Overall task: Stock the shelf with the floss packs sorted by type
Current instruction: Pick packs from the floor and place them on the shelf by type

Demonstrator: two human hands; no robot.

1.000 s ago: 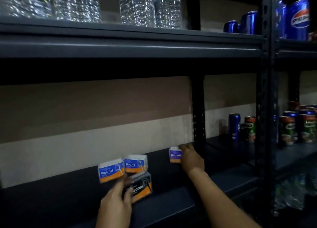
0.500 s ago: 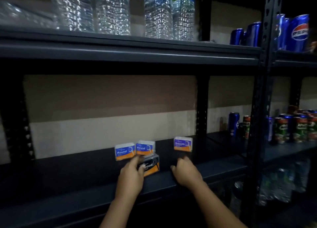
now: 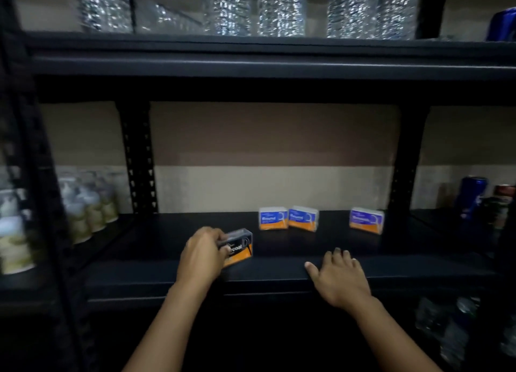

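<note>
Currently placing step: left hand (image 3: pixel 202 255) has its fingers curled round the black charcoal floss pack (image 3: pixel 238 246), low centre-left of frame, at or just above the front part of the dark shelf (image 3: pixel 279 268); contact with the board can't be told. Right hand (image 3: pixel 339 278) rests flat on the shelf's front edge, lower centre-right, fingers spread and holding nothing.

Already stocked: two blue-and-orange Round floss packs (image 3: pixel 273 218) (image 3: pixel 303 218) upright, side by side, touching or nearly so, mid-frame toward the back. A third blue-and-orange pack (image 3: pixel 366 220) stands apart to their right near the rear upright (image 3: pixel 403 159); label blurred, likely another type.

Next move, as a judgement: set the charcoal pack upright in its own spot left of the Round pair, label forward, then let go. Open board there, nothing blocking.

Around: jars or cups (image 3: pixel 89 206) at mid-left on the neighbouring bay, water bottles (image 3: pixel 279 8) across the top shelf, drink cans (image 3: pixel 473 195) at the right edge. Frame is dim and motion-blurred.
</note>
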